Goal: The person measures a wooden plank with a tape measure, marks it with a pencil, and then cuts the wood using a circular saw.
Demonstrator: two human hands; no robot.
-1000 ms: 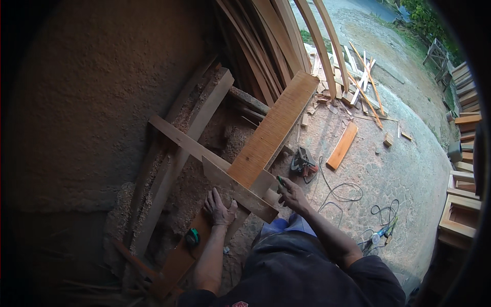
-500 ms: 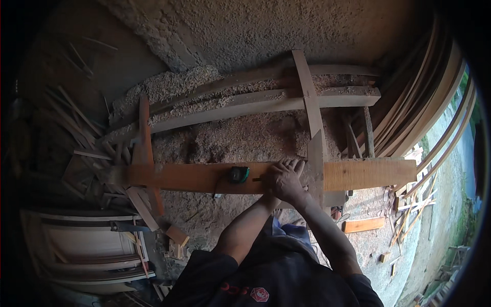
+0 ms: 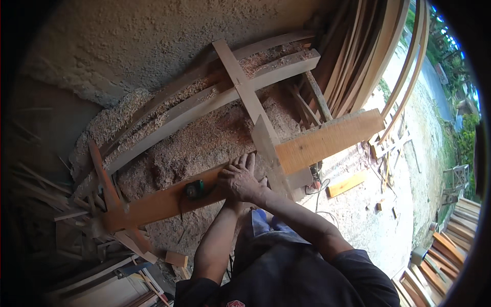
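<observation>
A long orange-brown plank [image 3: 330, 141] slants from lower left to upper right in front of me. My right hand [image 3: 241, 178] lies on it, fingers stretched out, just left of a pale pointed board [image 3: 267, 148] that crosses the plank. My left hand [image 3: 232, 200] meets the right one at the plank's near edge. Its fingers are mostly hidden beneath the right hand, so their hold does not show. A black and green tape measure [image 3: 194, 189] rests on the plank, left of my hands.
Behind lies a pale beam [image 3: 204, 100] strewn with shavings, crossed by a wooden bar [image 3: 238, 77]. Tall curved boards [image 3: 358, 56] lean at the back right. An orange offcut [image 3: 347, 184] and a cable [image 3: 321, 197] lie on the floor. Scrap wood [image 3: 41, 189] is heaped at left.
My view has swung to the right, so the plank now looks slanted and more of the outdoors shows. Both hands stay together on the plank, and the tape measure stays on it.
</observation>
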